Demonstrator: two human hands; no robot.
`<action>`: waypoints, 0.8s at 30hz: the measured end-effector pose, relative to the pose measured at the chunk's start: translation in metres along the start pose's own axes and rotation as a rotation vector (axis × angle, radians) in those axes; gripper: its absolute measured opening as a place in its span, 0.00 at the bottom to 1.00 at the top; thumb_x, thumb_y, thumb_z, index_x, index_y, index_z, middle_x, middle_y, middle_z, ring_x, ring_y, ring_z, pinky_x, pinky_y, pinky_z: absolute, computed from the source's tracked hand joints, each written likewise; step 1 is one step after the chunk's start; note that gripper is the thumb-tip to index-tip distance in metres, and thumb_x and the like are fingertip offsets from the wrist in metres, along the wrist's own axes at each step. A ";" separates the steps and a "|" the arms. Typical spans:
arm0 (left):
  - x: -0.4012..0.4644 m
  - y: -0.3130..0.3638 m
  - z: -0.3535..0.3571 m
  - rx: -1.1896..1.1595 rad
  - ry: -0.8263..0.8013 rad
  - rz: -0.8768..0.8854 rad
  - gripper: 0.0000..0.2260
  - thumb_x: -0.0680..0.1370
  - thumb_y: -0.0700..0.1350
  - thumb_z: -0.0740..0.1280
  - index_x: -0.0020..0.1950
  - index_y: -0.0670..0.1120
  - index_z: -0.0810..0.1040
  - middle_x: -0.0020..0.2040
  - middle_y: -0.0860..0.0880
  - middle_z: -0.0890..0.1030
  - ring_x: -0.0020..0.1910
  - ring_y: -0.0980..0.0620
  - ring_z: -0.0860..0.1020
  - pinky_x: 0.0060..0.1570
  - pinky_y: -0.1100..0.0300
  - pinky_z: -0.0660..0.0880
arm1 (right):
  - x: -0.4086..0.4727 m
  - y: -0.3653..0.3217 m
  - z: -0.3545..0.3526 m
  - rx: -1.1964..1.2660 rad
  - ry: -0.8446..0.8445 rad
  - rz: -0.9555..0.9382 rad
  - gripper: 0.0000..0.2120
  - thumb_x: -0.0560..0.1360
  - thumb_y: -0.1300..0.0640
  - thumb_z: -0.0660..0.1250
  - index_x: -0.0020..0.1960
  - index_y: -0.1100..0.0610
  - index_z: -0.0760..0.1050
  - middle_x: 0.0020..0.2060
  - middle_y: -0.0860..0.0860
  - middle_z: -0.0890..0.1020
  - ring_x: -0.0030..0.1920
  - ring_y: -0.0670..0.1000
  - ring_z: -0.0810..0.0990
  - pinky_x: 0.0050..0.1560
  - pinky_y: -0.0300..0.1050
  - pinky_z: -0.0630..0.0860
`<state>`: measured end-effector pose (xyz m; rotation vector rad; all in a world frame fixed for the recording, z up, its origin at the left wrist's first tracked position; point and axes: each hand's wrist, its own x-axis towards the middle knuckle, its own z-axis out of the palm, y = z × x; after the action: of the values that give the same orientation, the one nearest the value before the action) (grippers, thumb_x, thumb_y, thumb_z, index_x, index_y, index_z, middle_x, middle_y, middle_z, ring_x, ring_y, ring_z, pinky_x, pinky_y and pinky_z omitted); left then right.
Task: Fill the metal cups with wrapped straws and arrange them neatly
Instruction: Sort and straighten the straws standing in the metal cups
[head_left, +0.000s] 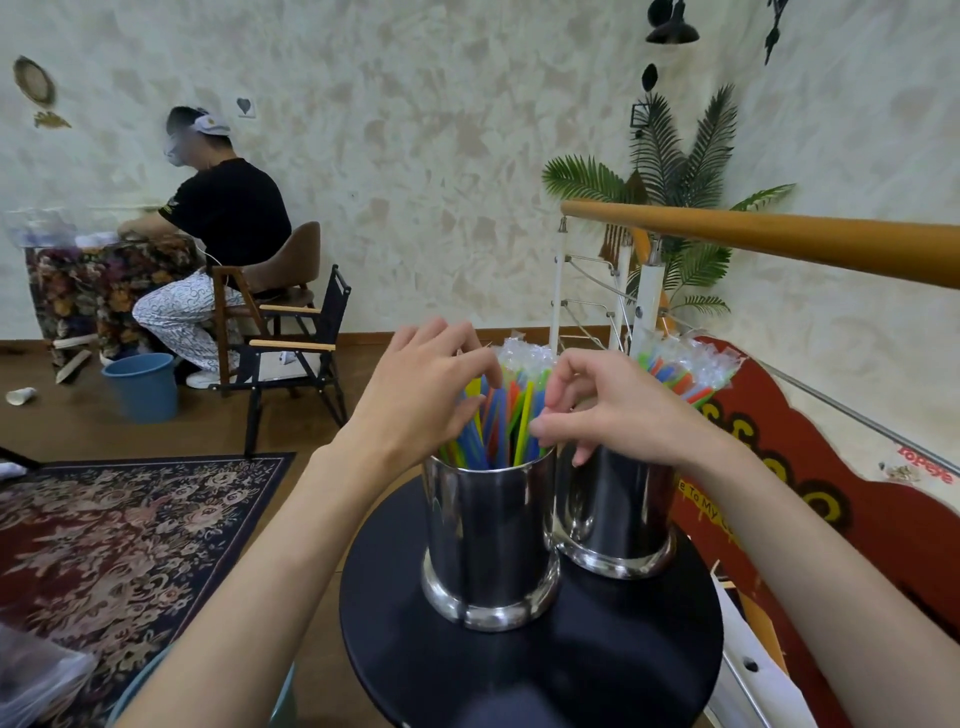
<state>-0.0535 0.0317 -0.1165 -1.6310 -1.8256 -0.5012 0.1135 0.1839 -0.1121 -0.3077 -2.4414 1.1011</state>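
Straws (511, 415) stand bunched in your near cup (491, 540) (the far cup (615, 514) touches it), left hand (415, 395) and right hand (618, 410) curled fingers pinching them, so a hard tug could tip it off the table (530, 675).

A round black worktop (395, 613) stands in the foreground. Left of it a dark floral rug (130, 530) covers the wooden floor. Beyond the rug sits a blue bucket (143, 387), and just right of the bucket a black folding chair (301, 358) with wooden armrests. Behind the bucket a person (218, 244) in a black shirt sits on a brown chair at a table draped in floral cloth (98, 280). Right of the worktop a wooden handrail (769, 236) crosses before a potted palm (685, 197), above a red painted board (841, 499).
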 end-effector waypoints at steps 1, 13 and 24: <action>0.001 0.001 0.000 -0.028 -0.030 -0.016 0.07 0.76 0.44 0.74 0.53 0.52 0.82 0.50 0.52 0.77 0.52 0.48 0.73 0.49 0.57 0.60 | 0.000 0.001 -0.001 0.026 -0.001 0.002 0.12 0.72 0.61 0.78 0.46 0.60 0.74 0.37 0.57 0.85 0.39 0.58 0.87 0.33 0.46 0.82; 0.004 0.012 0.010 -0.118 -0.064 -0.186 0.25 0.73 0.74 0.58 0.52 0.55 0.79 0.45 0.59 0.78 0.48 0.54 0.72 0.51 0.54 0.66 | 0.006 0.010 -0.003 -0.166 0.083 0.120 0.16 0.70 0.50 0.79 0.47 0.57 0.77 0.31 0.52 0.84 0.32 0.54 0.85 0.28 0.44 0.80; 0.010 0.018 0.025 -0.340 0.029 -0.309 0.14 0.74 0.59 0.73 0.54 0.55 0.77 0.39 0.60 0.82 0.48 0.54 0.74 0.52 0.51 0.65 | 0.017 0.018 0.007 -0.166 0.108 0.137 0.10 0.73 0.55 0.77 0.43 0.56 0.76 0.29 0.51 0.84 0.29 0.50 0.83 0.27 0.37 0.75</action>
<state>-0.0418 0.0588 -0.1302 -1.5432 -2.0664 -1.0129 0.0958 0.1977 -0.1245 -0.5796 -2.4485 0.9112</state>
